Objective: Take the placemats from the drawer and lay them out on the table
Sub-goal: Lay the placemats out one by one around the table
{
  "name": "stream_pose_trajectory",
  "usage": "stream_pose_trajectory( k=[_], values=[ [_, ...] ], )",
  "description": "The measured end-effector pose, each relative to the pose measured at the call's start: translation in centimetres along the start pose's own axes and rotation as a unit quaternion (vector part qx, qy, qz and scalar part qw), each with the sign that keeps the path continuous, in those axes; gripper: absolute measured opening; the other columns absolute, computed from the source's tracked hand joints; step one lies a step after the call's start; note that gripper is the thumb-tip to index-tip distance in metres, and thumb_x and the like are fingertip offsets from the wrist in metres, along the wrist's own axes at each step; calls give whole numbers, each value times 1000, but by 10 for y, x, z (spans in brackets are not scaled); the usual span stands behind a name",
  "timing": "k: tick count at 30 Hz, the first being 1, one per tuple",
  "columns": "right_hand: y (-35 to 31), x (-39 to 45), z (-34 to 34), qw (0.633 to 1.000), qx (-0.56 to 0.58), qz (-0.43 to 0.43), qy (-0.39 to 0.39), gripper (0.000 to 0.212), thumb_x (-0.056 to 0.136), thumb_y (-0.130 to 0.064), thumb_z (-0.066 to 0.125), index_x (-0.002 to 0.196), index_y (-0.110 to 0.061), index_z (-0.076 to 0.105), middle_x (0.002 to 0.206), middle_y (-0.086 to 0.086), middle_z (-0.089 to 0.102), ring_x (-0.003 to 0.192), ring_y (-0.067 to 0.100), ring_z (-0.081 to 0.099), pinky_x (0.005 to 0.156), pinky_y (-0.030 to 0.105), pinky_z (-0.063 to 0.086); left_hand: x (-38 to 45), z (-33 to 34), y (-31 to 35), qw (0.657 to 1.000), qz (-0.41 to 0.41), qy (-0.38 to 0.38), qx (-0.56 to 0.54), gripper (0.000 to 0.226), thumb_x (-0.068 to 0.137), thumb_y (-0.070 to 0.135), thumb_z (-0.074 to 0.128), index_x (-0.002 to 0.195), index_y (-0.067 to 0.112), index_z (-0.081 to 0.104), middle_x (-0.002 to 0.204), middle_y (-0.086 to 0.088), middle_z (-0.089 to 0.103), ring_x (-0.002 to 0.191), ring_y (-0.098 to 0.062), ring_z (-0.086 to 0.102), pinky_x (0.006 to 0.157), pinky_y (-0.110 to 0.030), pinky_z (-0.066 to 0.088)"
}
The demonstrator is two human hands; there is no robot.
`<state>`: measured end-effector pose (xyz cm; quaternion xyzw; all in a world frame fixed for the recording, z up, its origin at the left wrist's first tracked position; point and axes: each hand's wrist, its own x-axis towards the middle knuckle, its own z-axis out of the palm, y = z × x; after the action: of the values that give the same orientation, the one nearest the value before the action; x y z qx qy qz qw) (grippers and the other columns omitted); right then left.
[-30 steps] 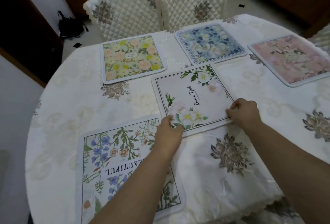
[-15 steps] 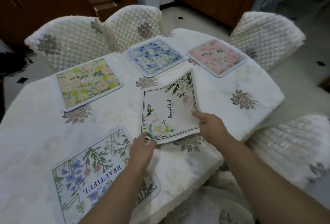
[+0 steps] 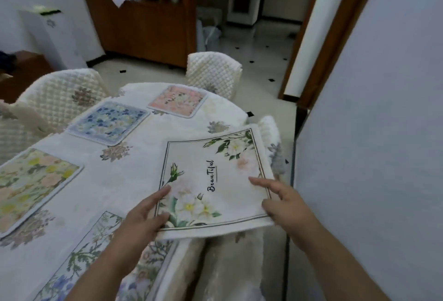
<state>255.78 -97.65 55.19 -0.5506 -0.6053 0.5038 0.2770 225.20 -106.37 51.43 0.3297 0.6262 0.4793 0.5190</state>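
While both hands, left hand (image 3: 141, 214) and right hand (image 3: 285, 202), grasp the white-rose placemat (image 3: 215, 180), it overhangs the table (image 3: 134, 176) edge and could slide off.

— How many placemats do we count?
— Five: white (image 3: 215, 180), pink (image 3: 178, 101), blue (image 3: 109, 122), yellow (image 3: 33, 180), botanical (image 3: 100, 255).
— And quilted chairs?
— We see four (image 3: 213, 71). Two hands (image 3: 141, 219), one table (image 3: 124, 180).

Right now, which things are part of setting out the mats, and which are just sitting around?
For the job:
white Beautiful mat, held by left hand and right hand
pink mat
blue mat
yellow mat
table

Just there:
quilted chairs
wooden cabinet
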Motion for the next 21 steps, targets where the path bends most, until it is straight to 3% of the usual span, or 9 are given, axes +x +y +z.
stream_pose_trajectory(
  k=[2, 3, 6, 9, 12, 18, 21],
  values=[
    [-5, -30, -13, 1000, -2, 27, 4, 58, 80, -3, 55, 110, -50, 70, 125, -7, 62, 71, -3, 54, 58, 8, 41, -15, 18, 15, 996, 51, -12, 68, 63, 94, -5, 61, 122, 51, 67, 131, 23, 62, 108, -6, 67, 100, -42, 52],
    [-7, -42, -19, 999, 2, 29, 14, 53, 80, -5, 56, 109, -48, 71, 123, -6, 63, 70, -6, 54, 57, 6, 40, -19, 27, 21, 993, 76, -21, 90, 65, 94, -6, 60, 123, 52, 66, 133, 26, 60, 113, -2, 64, 104, -41, 50],
    [-8, -68, -40, 996, -40, 7, 79, 40, 89, -17, 62, 119, -43, 69, 124, -20, 60, 101, -13, 56, 84, 1, 38, -30, 54, 39, 972, 143, -38, 182, 67, 94, -2, 60, 129, 56, 59, 135, 29, 56, 125, 2, 54, 109, -34, 44],
    [-4, -87, -63, 987, -116, -3, 110, 43, 95, -25, 63, 135, -39, 58, 126, -19, 55, 119, -2, 50, 100, 10, 30, -33, 77, 49, 963, 174, -44, 201, 71, 91, 0, 62, 130, 59, 56, 135, 24, 58, 125, -4, 56, 109, -37, 46],
    [2, -95, -79, 985, -109, -5, 135, 46, 96, -20, 62, 138, -38, 55, 126, -17, 53, 118, -2, 49, 100, 10, 28, -32, 92, 52, 969, 172, -59, 170, 65, 92, 3, 64, 128, 57, 59, 131, 19, 61, 122, -9, 60, 106, -43, 48],
    [10, -76, -99, 987, -77, -10, 140, 52, 94, -11, 63, 136, -41, 56, 133, -20, 52, 120, -5, 45, 102, 11, 28, -27, 115, 53, 964, 175, -33, 197, 54, 94, 17, 69, 127, 59, 59, 127, 27, 58, 120, -5, 58, 104, -44, 50],
    [10, -41, -110, 991, -43, -17, 124, 56, 92, -6, 63, 132, -46, 58, 134, -21, 52, 106, -3, 58, 85, 8, 42, -17, 124, 55, 962, 164, -6, 217, 55, 94, 19, 69, 129, 60, 56, 131, 25, 55, 122, -7, 56, 104, -44, 50]
  ],
)
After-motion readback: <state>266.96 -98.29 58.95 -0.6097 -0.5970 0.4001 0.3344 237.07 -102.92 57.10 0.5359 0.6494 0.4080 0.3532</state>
